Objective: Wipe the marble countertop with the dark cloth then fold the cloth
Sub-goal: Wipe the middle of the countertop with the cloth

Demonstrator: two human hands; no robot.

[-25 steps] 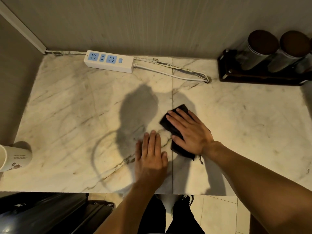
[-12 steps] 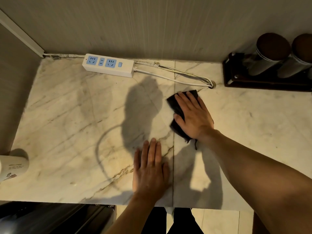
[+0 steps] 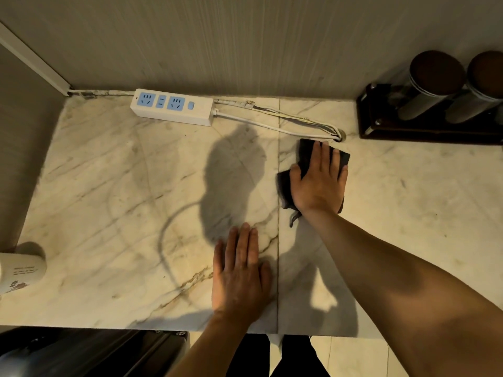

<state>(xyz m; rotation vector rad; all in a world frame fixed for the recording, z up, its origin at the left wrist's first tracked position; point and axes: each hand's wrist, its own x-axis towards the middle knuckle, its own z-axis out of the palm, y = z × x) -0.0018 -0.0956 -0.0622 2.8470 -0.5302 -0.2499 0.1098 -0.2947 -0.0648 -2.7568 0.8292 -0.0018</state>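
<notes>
One cup [image 3: 21, 270] sits at the far left edge of the marble bench [image 3: 109, 200], well left of the seam [image 3: 278, 186]. A power strip [image 3: 172, 106] lies against the back wall. The left hand [image 3: 241, 276] rests flat just left of the seam, fingers [image 3: 245, 240] together. Right of the seam, the right hand [image 3: 318, 183] presses the cloth [image 3: 306, 151] flat, fingers spread. Two jars [image 3: 432, 83] stand far right.

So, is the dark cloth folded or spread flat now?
Bunched, not neatly folded: the dark cloth lies unevenly under the flat right hand.
</notes>
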